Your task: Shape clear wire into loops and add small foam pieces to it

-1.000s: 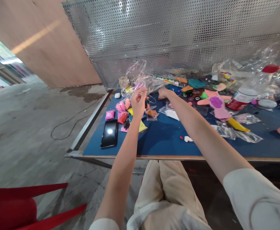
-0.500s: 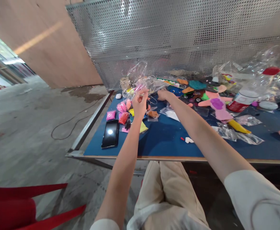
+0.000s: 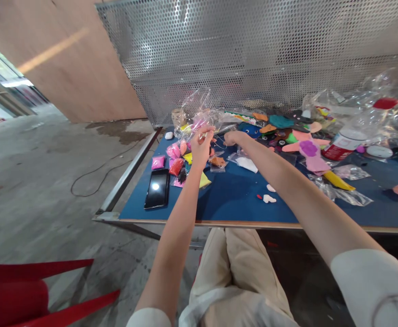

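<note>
My left hand [image 3: 203, 141] is raised over the far left of the table, its thumb and fingers pinched on a thin pale string [image 3: 221, 144]. The string curves in a loose loop across the gap toward my right hand [image 3: 233, 137]. That hand is closed, knuckles up, and its fingertips are mostly hidden; the string's end seems to run into them. Behind both hands lie crumpled clear plastic bags [image 3: 199, 111]. Below the left hand are small packets of coloured clay, among them a red packet [image 3: 176, 167] and a brown packet [image 3: 217, 162].
A black phone [image 3: 156, 189] lies near the table's left edge. White clay bits [image 3: 269, 199] sit near the front. To the right are a pink clay figure [image 3: 312, 156], a bottle with a red label [image 3: 342, 144] and more bags. A perforated metal panel [image 3: 239, 54] stands behind.
My right hand has turned slightly and stays close to the same spot. The left hand has shifted a little to the right. The string's loop has changed shape.
</note>
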{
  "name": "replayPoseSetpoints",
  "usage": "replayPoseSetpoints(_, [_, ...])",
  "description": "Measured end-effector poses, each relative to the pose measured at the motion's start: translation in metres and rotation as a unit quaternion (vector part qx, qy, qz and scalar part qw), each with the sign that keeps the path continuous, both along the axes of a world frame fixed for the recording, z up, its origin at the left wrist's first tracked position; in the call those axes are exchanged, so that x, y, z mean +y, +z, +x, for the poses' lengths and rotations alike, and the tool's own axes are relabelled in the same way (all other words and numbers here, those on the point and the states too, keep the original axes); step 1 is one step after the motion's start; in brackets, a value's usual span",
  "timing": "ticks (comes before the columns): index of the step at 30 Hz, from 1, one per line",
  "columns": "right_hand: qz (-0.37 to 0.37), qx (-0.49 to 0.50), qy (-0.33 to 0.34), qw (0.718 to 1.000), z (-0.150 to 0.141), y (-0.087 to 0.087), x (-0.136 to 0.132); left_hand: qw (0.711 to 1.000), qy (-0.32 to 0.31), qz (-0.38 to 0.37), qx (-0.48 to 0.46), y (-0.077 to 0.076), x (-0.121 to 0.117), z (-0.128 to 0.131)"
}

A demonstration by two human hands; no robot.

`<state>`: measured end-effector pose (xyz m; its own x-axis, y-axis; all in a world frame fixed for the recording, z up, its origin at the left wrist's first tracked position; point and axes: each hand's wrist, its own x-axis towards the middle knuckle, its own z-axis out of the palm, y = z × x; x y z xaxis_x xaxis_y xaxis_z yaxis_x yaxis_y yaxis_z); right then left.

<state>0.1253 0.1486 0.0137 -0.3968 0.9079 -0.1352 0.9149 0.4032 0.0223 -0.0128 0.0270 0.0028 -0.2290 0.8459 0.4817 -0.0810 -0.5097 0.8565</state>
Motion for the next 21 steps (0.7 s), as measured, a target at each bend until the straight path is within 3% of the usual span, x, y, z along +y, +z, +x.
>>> replayPoseSetpoints(4, [-0.069,-0.04,-0.02,0.997,0.011,0.02,-0.022,0.997,-0.069,-0.035,-0.019,-0.001,0.005,-0.001])
replayPoseSetpoints(7, [-0.051,-0.039,-0.02,0.998,0.034,0.037,-0.049,0.989,-0.126,-0.078,-0.001,-0.001,0.003,-0.002])
replayPoseSetpoints(10, [0.008,0.078,0.02,0.997,0.07,0.044,-0.087,0.981,-0.169,-0.092,0.028,0.0,-0.002,-0.001])
replayPoseSetpoints(13, [-0.019,0.207,0.036,0.978,0.113,0.035,-0.132,0.978,-0.189,-0.073,0.048,0.002,-0.007,0.001])
replayPoseSetpoints(17, [0.002,0.384,0.017,0.923,0.163,0.014,-0.185,0.969,-0.226,-0.064,0.071,0.003,-0.01,0.003])
replayPoseSetpoints(19, [0.035,0.482,-0.012,0.875,0.178,0.01,-0.203,0.97,-0.225,-0.06,0.075,0.003,-0.01,0.003])
replayPoseSetpoints(21, [0.044,0.588,-0.034,0.807,0.185,0.011,-0.215,0.975,-0.208,-0.05,0.067,0.003,-0.007,0.003])
